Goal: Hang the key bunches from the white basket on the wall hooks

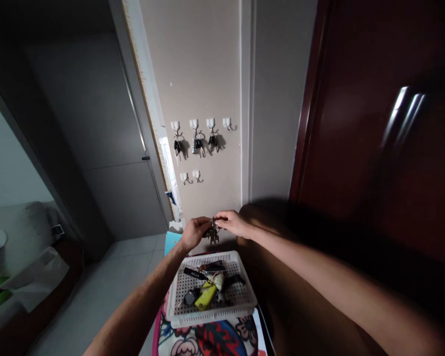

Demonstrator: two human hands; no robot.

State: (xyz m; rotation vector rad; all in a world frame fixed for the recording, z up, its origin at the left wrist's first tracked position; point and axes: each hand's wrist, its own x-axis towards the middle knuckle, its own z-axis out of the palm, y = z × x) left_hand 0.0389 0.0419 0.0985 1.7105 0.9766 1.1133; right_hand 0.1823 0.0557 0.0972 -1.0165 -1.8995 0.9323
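A bunch of keys (212,235) hangs between my two hands, in front of the wall and above the basket's far edge. My left hand (196,231) pinches the bunch from the left, fingers closed. From the right, my right hand (231,222) has its fingertips closed at the top of the same bunch, near its ring. Just below is a white plastic basket (174,296) with small items in it. Among them I see a yellow item (206,295), a black tag with white print (194,273) and a dark round piece (189,296).
Three key bunches hang from white wall hooks (194,124); another upper hook (227,122) and two lower hooks (196,174) carry nothing. The basket stands on a flower-patterned surface (215,338). A grey door (122,188) is left, a dark red door (367,148) right.
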